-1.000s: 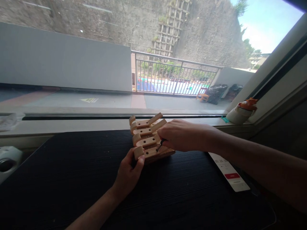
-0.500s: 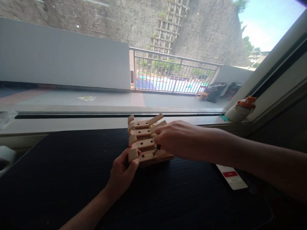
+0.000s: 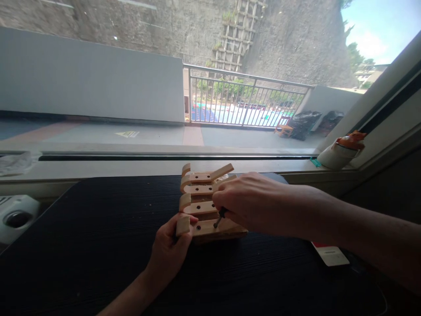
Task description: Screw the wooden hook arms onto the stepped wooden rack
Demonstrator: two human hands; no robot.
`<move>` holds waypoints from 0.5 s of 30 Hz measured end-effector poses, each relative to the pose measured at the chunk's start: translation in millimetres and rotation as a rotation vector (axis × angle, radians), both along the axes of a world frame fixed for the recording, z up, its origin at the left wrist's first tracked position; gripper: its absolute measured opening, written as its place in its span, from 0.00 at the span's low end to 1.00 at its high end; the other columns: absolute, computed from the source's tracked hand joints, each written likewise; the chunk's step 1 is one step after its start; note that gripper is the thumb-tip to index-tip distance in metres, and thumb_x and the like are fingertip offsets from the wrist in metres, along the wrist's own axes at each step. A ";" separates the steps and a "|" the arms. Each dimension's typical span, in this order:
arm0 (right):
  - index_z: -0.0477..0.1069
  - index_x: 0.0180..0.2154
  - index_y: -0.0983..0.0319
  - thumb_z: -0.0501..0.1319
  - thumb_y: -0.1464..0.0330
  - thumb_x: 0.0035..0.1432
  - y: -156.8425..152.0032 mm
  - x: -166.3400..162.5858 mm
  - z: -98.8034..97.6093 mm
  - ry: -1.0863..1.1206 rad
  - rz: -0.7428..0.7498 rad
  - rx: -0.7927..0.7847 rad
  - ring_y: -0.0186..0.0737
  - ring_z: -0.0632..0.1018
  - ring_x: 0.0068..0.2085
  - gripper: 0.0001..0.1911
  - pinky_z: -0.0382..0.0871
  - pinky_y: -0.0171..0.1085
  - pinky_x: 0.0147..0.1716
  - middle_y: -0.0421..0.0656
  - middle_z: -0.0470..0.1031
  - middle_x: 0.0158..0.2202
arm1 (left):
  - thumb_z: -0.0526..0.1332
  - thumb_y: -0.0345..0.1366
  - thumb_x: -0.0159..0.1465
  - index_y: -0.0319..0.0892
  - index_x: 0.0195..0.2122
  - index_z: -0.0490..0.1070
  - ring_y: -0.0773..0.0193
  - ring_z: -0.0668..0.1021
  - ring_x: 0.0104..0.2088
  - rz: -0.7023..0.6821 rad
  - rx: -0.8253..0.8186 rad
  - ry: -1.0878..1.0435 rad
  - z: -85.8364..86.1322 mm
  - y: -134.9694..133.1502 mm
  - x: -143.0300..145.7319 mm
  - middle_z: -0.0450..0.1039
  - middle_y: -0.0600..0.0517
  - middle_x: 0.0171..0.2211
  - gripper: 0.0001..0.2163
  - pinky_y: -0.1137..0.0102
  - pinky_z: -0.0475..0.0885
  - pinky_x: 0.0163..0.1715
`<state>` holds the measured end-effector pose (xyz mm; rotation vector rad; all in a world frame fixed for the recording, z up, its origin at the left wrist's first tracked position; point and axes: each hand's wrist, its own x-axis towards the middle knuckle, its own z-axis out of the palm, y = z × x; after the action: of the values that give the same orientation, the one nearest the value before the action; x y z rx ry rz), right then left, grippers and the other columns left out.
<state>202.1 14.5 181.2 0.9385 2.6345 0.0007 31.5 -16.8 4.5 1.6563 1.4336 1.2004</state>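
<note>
A wooden rack [image 3: 205, 227] with several curved hooks sits on a dark table, each hook strip carrying dark screw heads or holes. My left hand [image 3: 173, 239] grips the curved end of the nearest wooden hook [image 3: 183, 225], thumb and fingers on either side. Over the rack's right part, my right hand [image 3: 245, 197] is closed around a screwdriver [image 3: 222, 214]. Its handle is mostly hidden in the fist. The slanting shaft meets the right-hand hole of the nearest strip. A second screw hole [image 3: 198, 228] shows to its left.
The dark table [image 3: 108, 245] stands against a window sill [image 3: 138, 169]. A bottle with an orange lid [image 3: 340, 151] is on the sill at right, beside a small teal object [image 3: 315, 162]. A white and red card [image 3: 332, 255] lies under my right forearm. A white device [image 3: 16, 219] is at left.
The camera view has shifted a little, so the rack and hands appear slightly lower and further right. Both hands keep their holds, and the screwdriver tip stays at the same hole.
</note>
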 end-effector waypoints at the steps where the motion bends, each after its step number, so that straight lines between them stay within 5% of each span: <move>1: 0.71 0.29 0.65 0.53 0.72 0.54 0.7 0.1 -2.6 0.013 -0.005 0.007 0.36 0.72 0.31 0.08 0.54 0.33 0.25 0.45 0.74 0.29 | 0.54 0.34 0.57 0.42 0.32 0.70 0.66 0.74 0.31 0.004 0.008 0.001 -0.7 -0.2 0.1 0.72 0.55 0.29 0.06 0.74 0.68 0.32; 7: 0.70 0.28 0.63 0.53 0.66 0.52 7.6 7.1 -10.7 0.050 -0.079 0.050 0.35 0.69 0.25 0.09 0.49 0.34 0.21 0.43 0.72 0.25 | 0.54 0.34 0.56 0.42 0.30 0.70 0.67 0.74 0.30 0.014 0.046 -0.003 -3.1 3.8 0.0 0.72 0.56 0.29 0.06 0.75 0.68 0.31; 15: 0.70 0.26 0.64 0.54 0.76 0.51 -2.5 0.0 -7.9 -0.001 0.011 -0.006 0.32 0.69 0.28 0.07 0.52 0.33 0.25 0.43 0.72 0.27 | 0.54 0.33 0.57 0.43 0.32 0.69 0.68 0.73 0.31 -0.009 0.022 -0.003 -5.3 2.1 -0.3 0.72 0.56 0.30 0.06 0.75 0.67 0.32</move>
<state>202.1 12.0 173.4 0.9224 2.6372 -0.0046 31.2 -14.6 -0.7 1.6734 1.4146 1.2168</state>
